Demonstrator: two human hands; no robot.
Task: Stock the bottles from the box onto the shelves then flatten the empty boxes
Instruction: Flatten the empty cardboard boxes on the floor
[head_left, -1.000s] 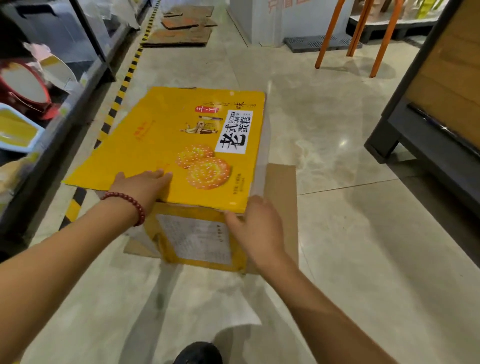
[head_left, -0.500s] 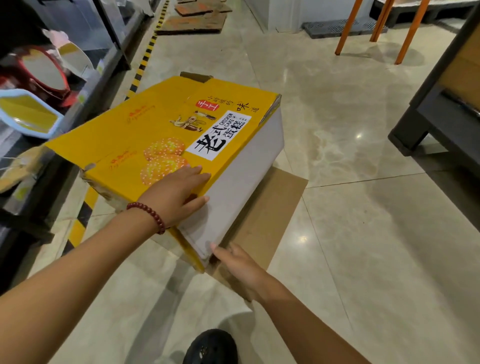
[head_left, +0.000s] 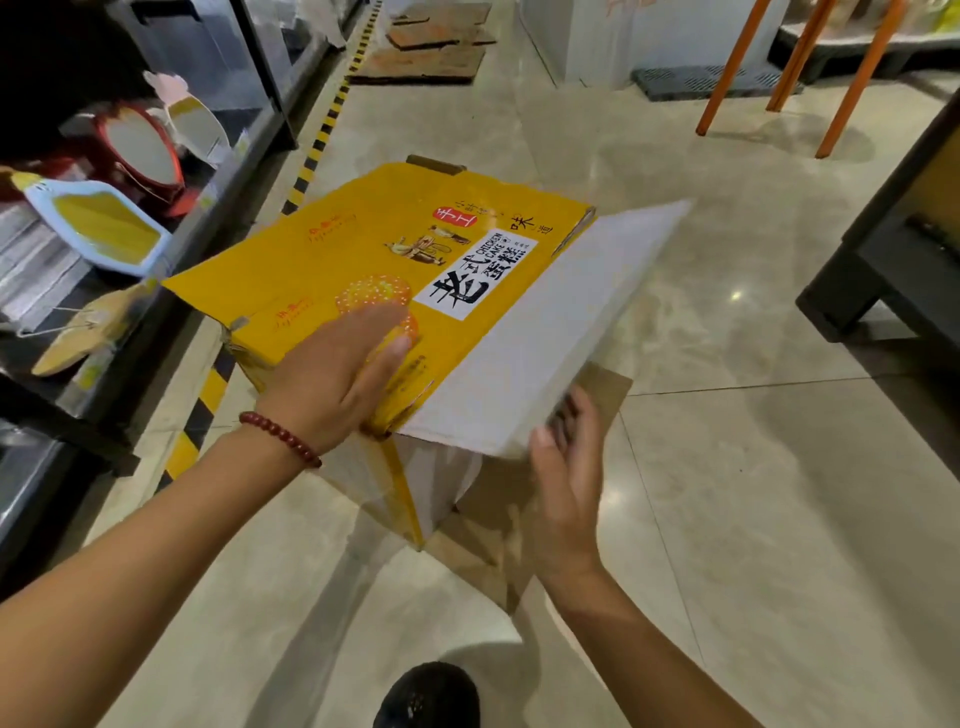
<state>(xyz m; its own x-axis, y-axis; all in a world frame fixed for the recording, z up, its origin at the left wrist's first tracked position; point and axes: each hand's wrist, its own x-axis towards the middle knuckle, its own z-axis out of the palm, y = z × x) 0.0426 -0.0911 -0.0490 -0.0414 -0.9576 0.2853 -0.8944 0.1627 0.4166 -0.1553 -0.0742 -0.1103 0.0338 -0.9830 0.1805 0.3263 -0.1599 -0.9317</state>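
The yellow box (head_left: 363, 270) is now tilted further above the floor; its white flap (head_left: 545, 332) has swung outward. Left hand (head_left: 332, 379) presses flat, fingers extended; right hand (head_left: 566, 467) grasps the flap edge

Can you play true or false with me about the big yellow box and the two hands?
1. The left hand lies flat on the printed face of the yellow cardboard box. True.
2. The right hand is resting on the floor. False: it is at the edge of the box's pale grey side panel.
3. A dark red bead bracelet is on the left wrist. True.
4. The box is full of bottles. False: no bottles show, and the inside of the box is out of view.
5. Flat brown cardboard sheets lie on the floor farther down the aisle. True.
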